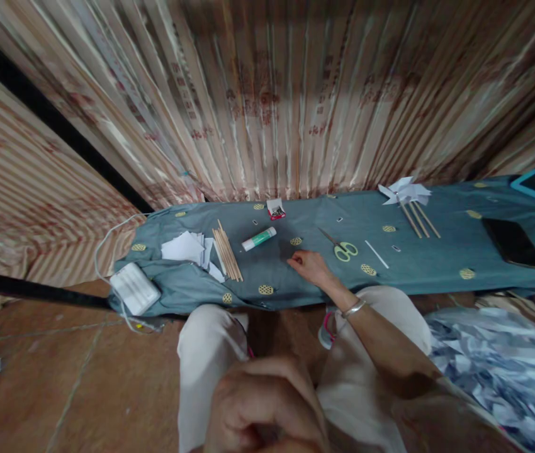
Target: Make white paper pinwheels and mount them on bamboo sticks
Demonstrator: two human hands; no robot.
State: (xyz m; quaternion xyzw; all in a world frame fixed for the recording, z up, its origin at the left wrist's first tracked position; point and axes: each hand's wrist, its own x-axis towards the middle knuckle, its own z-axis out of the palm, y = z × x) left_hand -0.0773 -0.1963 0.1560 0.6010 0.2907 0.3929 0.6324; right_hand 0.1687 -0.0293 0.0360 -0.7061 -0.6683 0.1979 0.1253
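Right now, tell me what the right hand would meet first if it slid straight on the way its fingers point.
Most likely the glue stick. The right hand rests on the blue-grey cloth, fingers pointing left and slightly away; only bare cloth shows between, though depth is unclear.

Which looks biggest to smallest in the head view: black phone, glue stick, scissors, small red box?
1. black phone, clearly largest.
2. scissors and glue stick: about alike in length, so not ranked against each other.
3. small red box, smallest; it lies farthest back, which may shrink it slightly.
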